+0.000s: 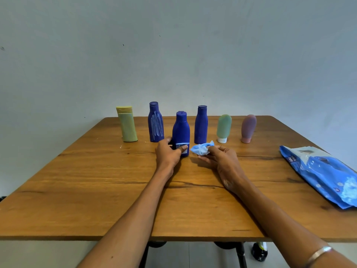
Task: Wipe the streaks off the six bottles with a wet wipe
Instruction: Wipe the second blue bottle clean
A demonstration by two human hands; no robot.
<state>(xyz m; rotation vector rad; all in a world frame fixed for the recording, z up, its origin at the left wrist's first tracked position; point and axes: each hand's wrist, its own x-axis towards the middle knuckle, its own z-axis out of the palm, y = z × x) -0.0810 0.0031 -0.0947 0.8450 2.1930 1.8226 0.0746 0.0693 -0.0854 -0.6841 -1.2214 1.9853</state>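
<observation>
Several bottles stand near the far edge of the wooden table [116,190]. My left hand [168,151] grips the base of a dark blue bottle [181,130] that stands upright, pulled forward of the row. My right hand [222,157] pinches a crumpled blue-white wet wipe [201,148] just right of that bottle, not touching it. Behind it, a blue bottle [155,122] carries white scribbled streaks. Another blue bottle [201,124] stands to the right. A yellow-green bottle [127,124] is at the left end, a green tube [224,127] and a pink tube [248,128] at the right.
A blue wet wipe pack [324,175] lies at the table's right edge. A pale wall rises behind the table. A dark bottle [259,251] stands on the floor under the table's front edge, beside the black table legs.
</observation>
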